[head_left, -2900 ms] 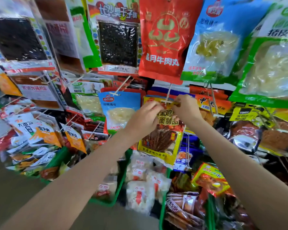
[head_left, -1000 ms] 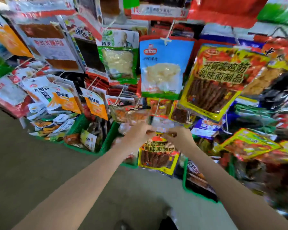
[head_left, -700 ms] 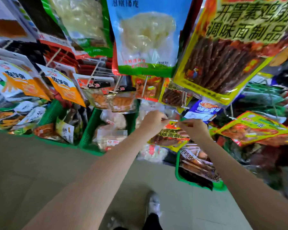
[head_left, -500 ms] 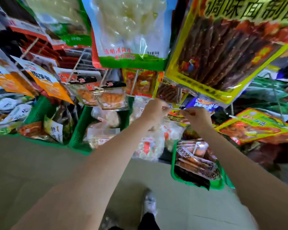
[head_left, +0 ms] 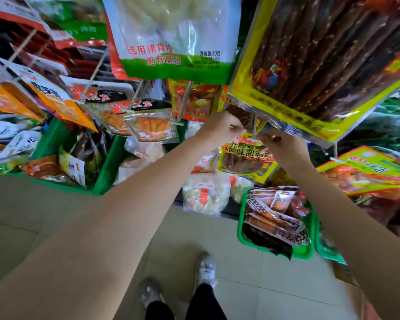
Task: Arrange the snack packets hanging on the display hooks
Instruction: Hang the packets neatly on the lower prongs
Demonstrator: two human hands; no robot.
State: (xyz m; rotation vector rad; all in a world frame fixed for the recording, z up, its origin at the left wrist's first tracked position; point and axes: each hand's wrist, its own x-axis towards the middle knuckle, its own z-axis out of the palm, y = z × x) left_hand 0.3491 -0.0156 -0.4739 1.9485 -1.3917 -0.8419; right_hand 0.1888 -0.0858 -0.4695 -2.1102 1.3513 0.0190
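Note:
A small yellow snack packet (head_left: 245,159) with dark strips hangs between my two hands, low on the rack. My left hand (head_left: 218,128) pinches its top left corner and my right hand (head_left: 284,147) pinches its top right. The packet's top edge sits by a thin metal display hook (head_left: 254,125); whether it is threaded on the hook is hidden by my fingers. Just above hangs a large yellow packet (head_left: 321,65) of the same snack, and left of that a blue and green packet (head_left: 173,38).
Green baskets (head_left: 280,249) of loose packets stand on the floor below the rack, one more green basket (head_left: 106,167) to the left. Orange packets (head_left: 56,100) and clear packets (head_left: 148,125) hang at left. My shoes (head_left: 203,271) stand on the tiled floor.
My view has dropped from the upper rows to the bottom row. Both hands carried the small yellow packet down, then raised it a little toward the low hook.

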